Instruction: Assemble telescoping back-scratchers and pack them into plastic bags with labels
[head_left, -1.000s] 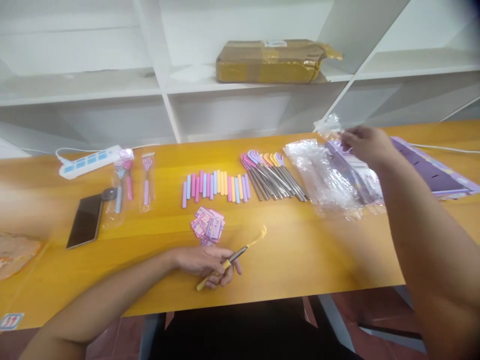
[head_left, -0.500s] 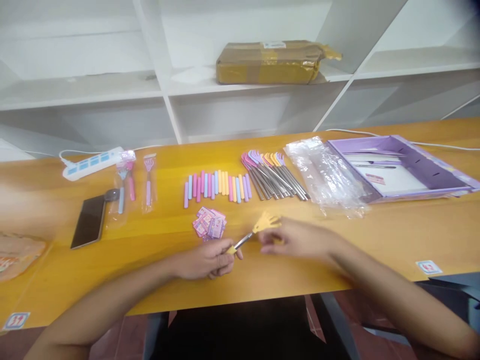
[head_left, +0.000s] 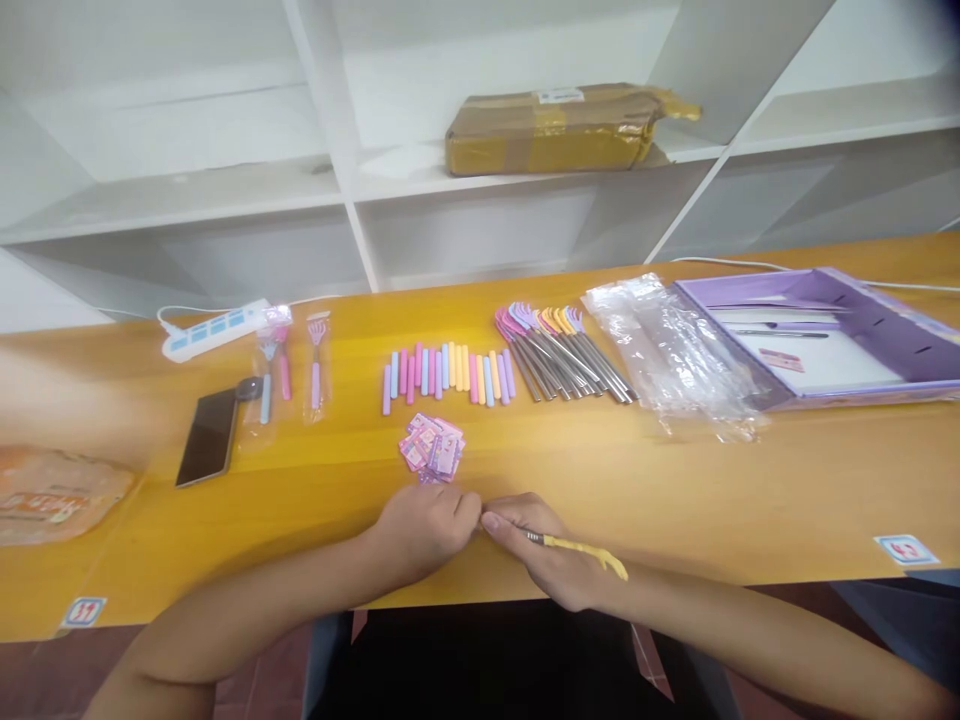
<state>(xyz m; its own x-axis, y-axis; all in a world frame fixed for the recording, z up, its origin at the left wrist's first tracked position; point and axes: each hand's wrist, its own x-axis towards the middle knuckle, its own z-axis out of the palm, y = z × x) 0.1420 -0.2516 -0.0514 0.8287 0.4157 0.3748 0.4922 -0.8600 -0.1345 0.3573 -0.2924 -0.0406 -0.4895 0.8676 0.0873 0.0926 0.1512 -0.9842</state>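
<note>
Just above the table's near edge, both hands meet on a small back scratcher with a yellow claw head (head_left: 589, 549) and a metal rod. My right hand (head_left: 559, 570) is closed around the rod, with the claw end sticking out to the right over the wrist. My left hand (head_left: 431, 530) is a closed fist at the other end; the yellow grip seen earlier is hidden inside it. Beyond the left fist lies a pile of small printed cards (head_left: 433, 447). Coloured handle sleeves (head_left: 450, 372) lie in a row, beside a heap of claw-headed metal rods (head_left: 562, 352).
Clear plastic bags (head_left: 667, 350) lie by a purple box (head_left: 795, 395) on the right. At left are bagged back scratchers (head_left: 316, 370), a phone (head_left: 207, 437), a power strip (head_left: 217, 330) and an orange package (head_left: 60, 500). A taped carton (head_left: 555, 135) sits on the shelf.
The back scratcher has swung round, its claw now pointing right and toward me. My right hand has moved down-left and closed on the rod. Both hands are now together.
</note>
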